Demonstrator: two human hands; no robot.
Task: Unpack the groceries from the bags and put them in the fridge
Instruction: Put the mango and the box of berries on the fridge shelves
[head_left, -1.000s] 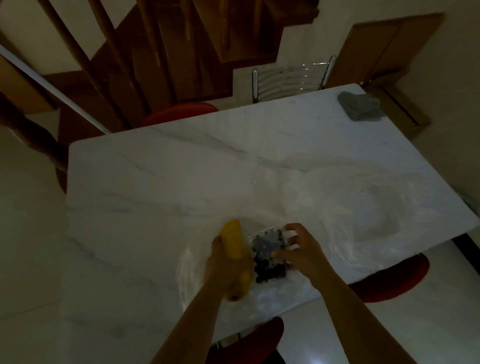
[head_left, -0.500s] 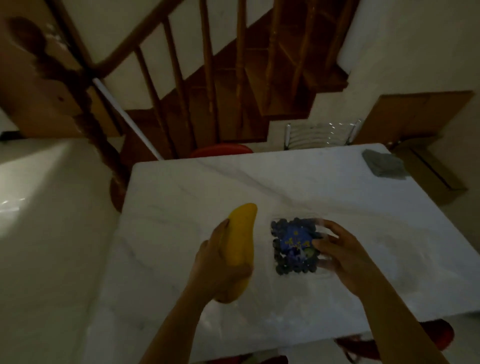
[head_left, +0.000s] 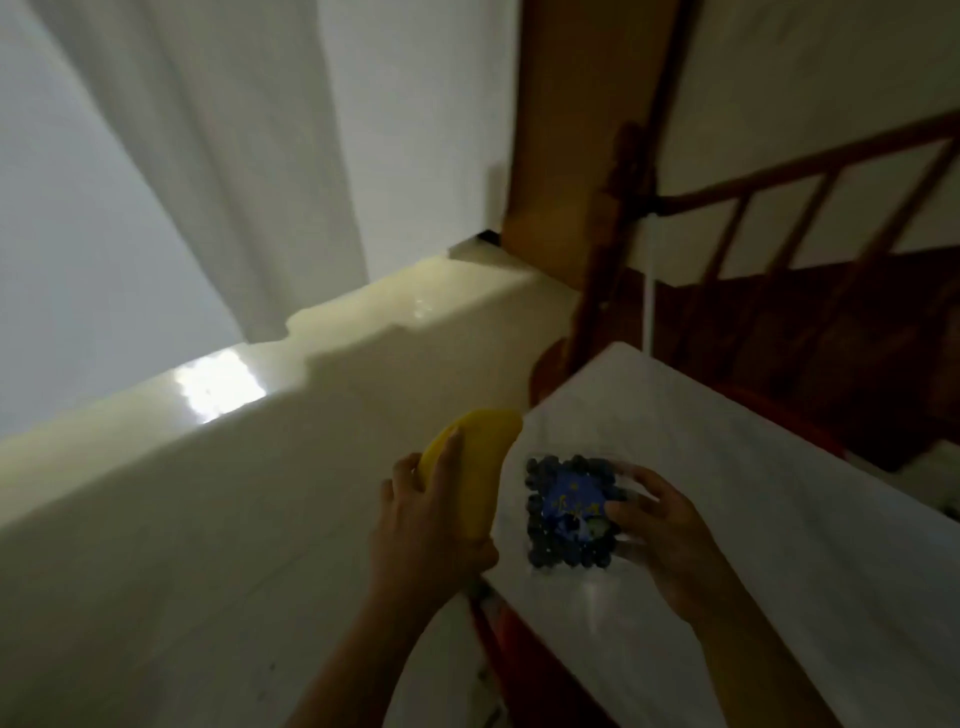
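My left hand (head_left: 426, 525) grips a long yellow fruit, a mango (head_left: 475, 467), held upright over the floor just left of the table's corner. My right hand (head_left: 670, 535) holds a clear plastic box of blueberries (head_left: 569, 512) with a blue label, lifted above the white marble table (head_left: 753, 519). Both items sit side by side in front of me. No fridge and no bags are in view.
The marble table runs from the centre to the lower right. A wooden stair railing (head_left: 779, 208) and dark steps stand behind it at right. Pale glossy floor (head_left: 208, 519) spreads to the left, with white curtains (head_left: 208, 156) beyond. A red chair seat (head_left: 519, 639) shows under the table.
The view has swung left, away from the table toward the floor and curtains. Both hands have lifted the mango and the blueberry box off the table and carry them left.
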